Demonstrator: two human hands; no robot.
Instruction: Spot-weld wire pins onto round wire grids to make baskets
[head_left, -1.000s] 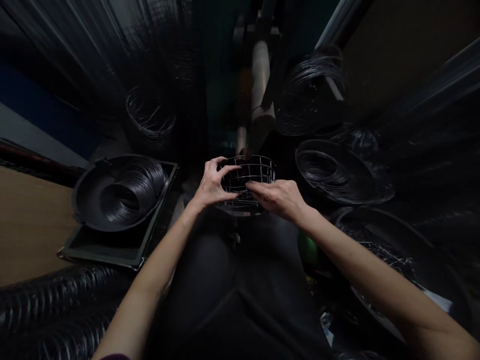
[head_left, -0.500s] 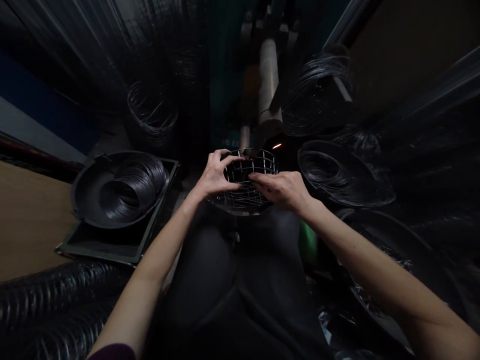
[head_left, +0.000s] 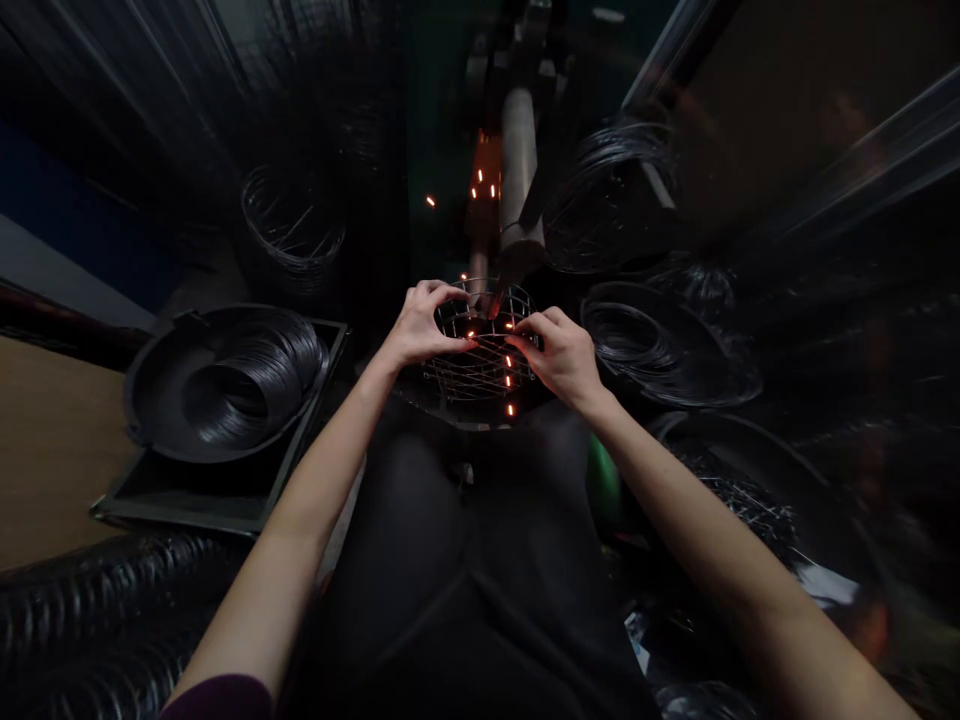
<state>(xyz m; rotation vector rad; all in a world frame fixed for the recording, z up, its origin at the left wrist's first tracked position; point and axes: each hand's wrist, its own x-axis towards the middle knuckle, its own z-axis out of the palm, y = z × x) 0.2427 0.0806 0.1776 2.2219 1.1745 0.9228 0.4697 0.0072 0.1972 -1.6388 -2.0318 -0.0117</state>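
- Wire basket [head_left: 480,374] dead centre, rings and cross-wires already shaping a round cage!
- Left hand [head_left: 420,322] clasps its nine-o'clock side between thumb and fingers; right hand [head_left: 564,357] pinches wire at three.
- Sparks [head_left: 508,380] fly between them, so work looks under way; how much remains, I can't tell.
- Four o'clock: loose wire pieces [head_left: 750,505].
- Nine: thick coil [head_left: 259,385] in a black pan [head_left: 154,405]; three: flatter coil [head_left: 626,340].
- Twelve: metal arm [head_left: 519,150] crowding the basket's far side.
- Ten, farther: wire loops [head_left: 292,235].
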